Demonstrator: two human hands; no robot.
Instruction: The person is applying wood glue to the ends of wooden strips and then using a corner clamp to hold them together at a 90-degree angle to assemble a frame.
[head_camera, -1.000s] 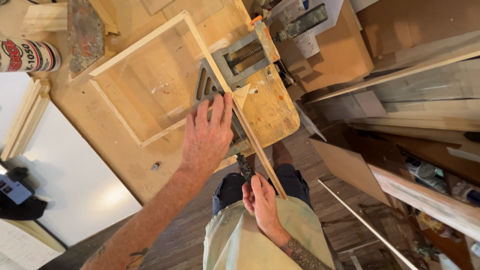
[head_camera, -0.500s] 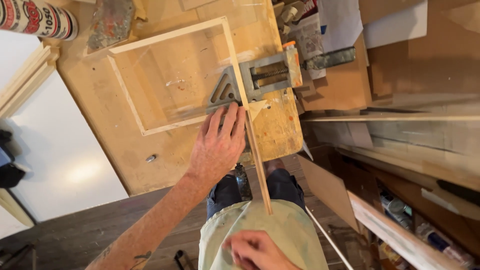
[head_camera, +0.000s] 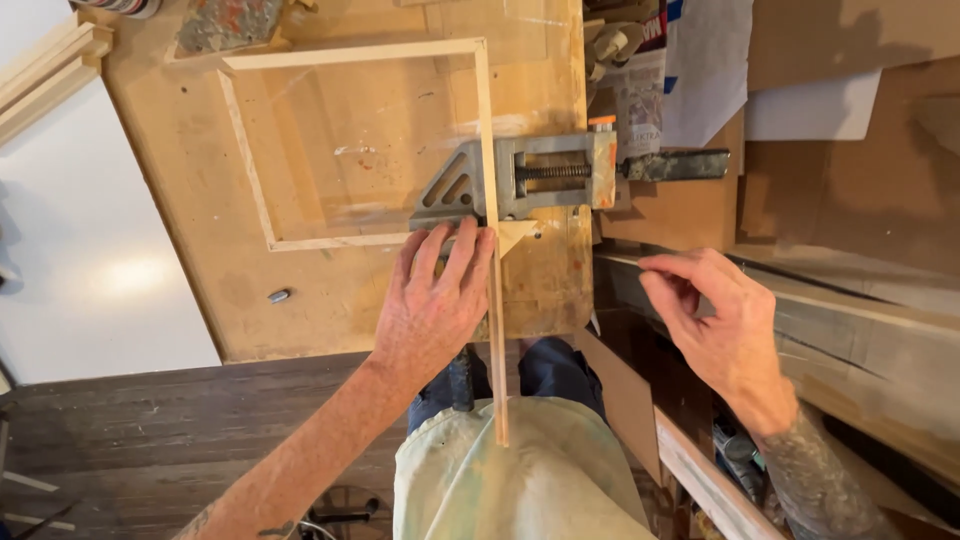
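A thin wooden frame (head_camera: 350, 240) lies flat on a worn plywood bench top (head_camera: 300, 310). A grey metal corner clamp (head_camera: 545, 175) grips its near right corner. One long wooden strip (head_camera: 497, 380) runs through the clamp and sticks out past the bench edge over my apron. My left hand (head_camera: 430, 310) lies flat on the bench, its fingers pressing that strip and the frame corner just below the clamp. My right hand (head_camera: 715, 320) hovers right of the bench, apart from the frame, thumb and forefinger pinched together. Whether it holds something tiny cannot be told.
The clamp's dark screw handle (head_camera: 675, 165) points right toward cardboard and papers. A small screw (head_camera: 279, 296) lies on the bench. A white panel (head_camera: 90, 250) sits left. Long boards (head_camera: 860, 330) are stacked at right. Dark plank floor (head_camera: 150, 430) lies below.
My right hand rose from my lap to the right of the bench with fingers pinched. My left hand stayed pressed on the strip at the clamp. The view turned.
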